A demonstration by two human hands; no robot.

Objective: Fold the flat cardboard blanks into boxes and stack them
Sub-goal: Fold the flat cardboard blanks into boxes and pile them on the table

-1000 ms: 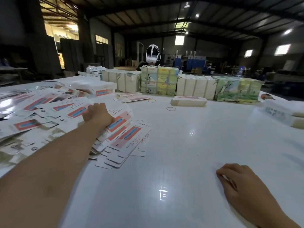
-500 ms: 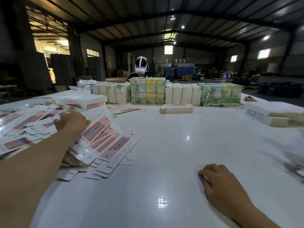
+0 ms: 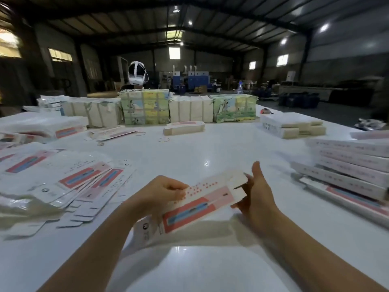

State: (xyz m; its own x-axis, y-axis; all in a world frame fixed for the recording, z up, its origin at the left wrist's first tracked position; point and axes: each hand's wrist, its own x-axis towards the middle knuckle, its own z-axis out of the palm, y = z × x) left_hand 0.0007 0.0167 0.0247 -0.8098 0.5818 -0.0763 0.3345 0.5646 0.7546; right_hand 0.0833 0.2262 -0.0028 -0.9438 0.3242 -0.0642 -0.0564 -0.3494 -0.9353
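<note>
The left hand (image 3: 160, 191) pinches one cardboard blank (image 3: 195, 205) by its long edge. The right hand (image 3: 255, 199) grips its end flap, likely to pop it open above the surface (image 3: 210, 148).

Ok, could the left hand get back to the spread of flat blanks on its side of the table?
Probably yes: the spread of flat blanks lies beside the left hand with nothing between, but that hand now grips a blank.

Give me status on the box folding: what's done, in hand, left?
Done: a stack of folded boxes sits at right on the white table. In hand: one flat blank held above the table, left hand gripping its near end, right hand at the far flaps; not yet opened into a box. Left: a large fanned pile of flat blanks at left.
</note>
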